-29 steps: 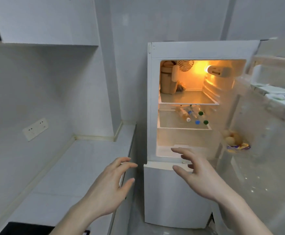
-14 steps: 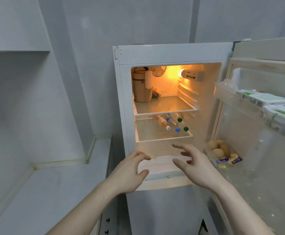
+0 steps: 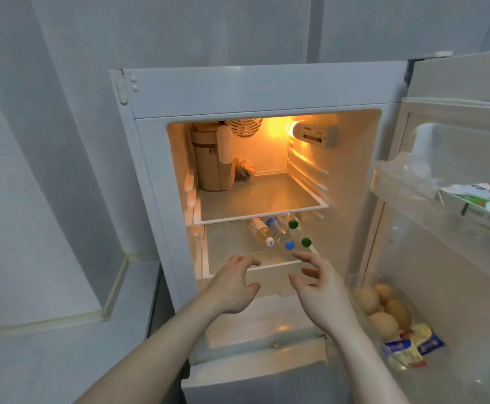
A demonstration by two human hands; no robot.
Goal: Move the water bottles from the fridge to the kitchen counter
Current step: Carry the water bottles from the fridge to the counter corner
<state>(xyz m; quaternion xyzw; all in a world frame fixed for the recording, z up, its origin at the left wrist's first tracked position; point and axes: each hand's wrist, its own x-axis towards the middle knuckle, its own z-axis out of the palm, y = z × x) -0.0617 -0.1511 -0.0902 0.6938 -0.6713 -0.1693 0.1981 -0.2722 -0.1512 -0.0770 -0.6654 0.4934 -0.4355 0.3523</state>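
Unreadably, labels on water bottles [image 3: 278, 233], fridge [image 3: 267, 91]

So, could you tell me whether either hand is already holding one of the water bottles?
No, the left hand and right hand hover open in front of the water bottles, touching none.

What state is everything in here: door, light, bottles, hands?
Fridge door: open.
Fridge light: on.
Bottles: capped, lying on the lower shelf.
Left hand: open, empty.
Right hand: open, empty.
Counter: no bottles yet.
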